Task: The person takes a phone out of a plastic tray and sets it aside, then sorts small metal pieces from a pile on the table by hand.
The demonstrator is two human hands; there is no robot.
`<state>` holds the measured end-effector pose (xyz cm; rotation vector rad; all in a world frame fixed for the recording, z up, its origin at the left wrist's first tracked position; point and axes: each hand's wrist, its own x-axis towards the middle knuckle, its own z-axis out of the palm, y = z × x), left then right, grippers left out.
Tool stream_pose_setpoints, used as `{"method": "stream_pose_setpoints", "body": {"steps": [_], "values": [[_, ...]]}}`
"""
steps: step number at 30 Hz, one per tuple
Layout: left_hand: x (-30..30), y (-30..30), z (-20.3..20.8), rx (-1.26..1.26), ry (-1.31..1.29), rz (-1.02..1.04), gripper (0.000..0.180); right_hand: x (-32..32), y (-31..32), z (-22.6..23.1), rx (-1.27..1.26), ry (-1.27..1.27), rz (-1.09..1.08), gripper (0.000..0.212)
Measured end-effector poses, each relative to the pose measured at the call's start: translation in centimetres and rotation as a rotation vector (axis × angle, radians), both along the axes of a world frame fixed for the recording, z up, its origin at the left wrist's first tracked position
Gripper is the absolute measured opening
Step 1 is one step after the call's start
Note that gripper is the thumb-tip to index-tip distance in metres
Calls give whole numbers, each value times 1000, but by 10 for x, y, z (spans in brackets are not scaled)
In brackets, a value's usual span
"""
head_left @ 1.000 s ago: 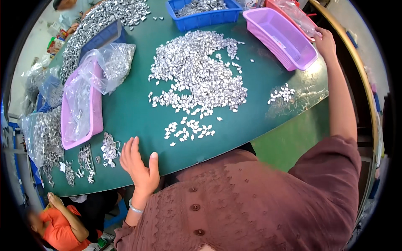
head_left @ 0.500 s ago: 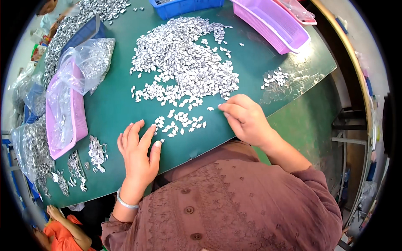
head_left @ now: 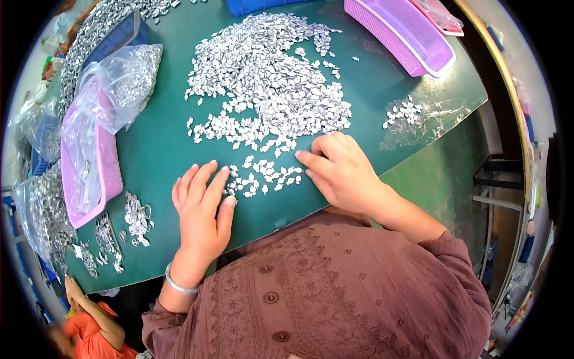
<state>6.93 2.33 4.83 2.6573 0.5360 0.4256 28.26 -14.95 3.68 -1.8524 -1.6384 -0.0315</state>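
Small silver-coloured metal pieces, flat and leaf-like, form a big pile (head_left: 269,78) on the green table (head_left: 161,155). A smaller scattered group (head_left: 263,173) of the same pieces lies nearer to me, between my hands. At its left edge rests my left hand (head_left: 203,206), fingers spread, thumb and fingertips beside the nearest pieces and nothing held. My right hand (head_left: 338,170) is at the group's right side. Its index finger is stretched to the table and the thumb is apart from it, with the other fingers curled. Whatever lies beneath that fingertip is hidden.
A small cluster of pieces (head_left: 403,112) lies at the right by a purple basket (head_left: 442,63). At the left stand another purple basket (head_left: 113,161) with plastic bags, a dark blue bin (head_left: 122,39) and small metal heaps (head_left: 137,218). Someone in orange (head_left: 95,335) sits at lower left.
My right hand has moved left, its index fingertip now where a single loose piece lay. My left hand stays spread in about the same place. The view has shifted slightly.
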Motion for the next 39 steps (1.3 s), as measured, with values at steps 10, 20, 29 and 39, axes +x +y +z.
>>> {"method": "stream_pose_setpoints", "body": {"steps": [10, 20, 29, 39], "values": [[32, 5, 10, 36, -9, -167, 30, -3, 15, -1, -112, -61, 51, 29], [55, 8, 8, 83, 26, -270, 33, 4, 19, 3, -105, -76, 84, 26], [70, 5, 8, 107, 14, -275, 32, 7, 27, 0, -86, -60, 42, 25], [75, 3, 5, 78, -36, -295, 27, 14, 24, 2, 11, 4, -49, 19]]}}
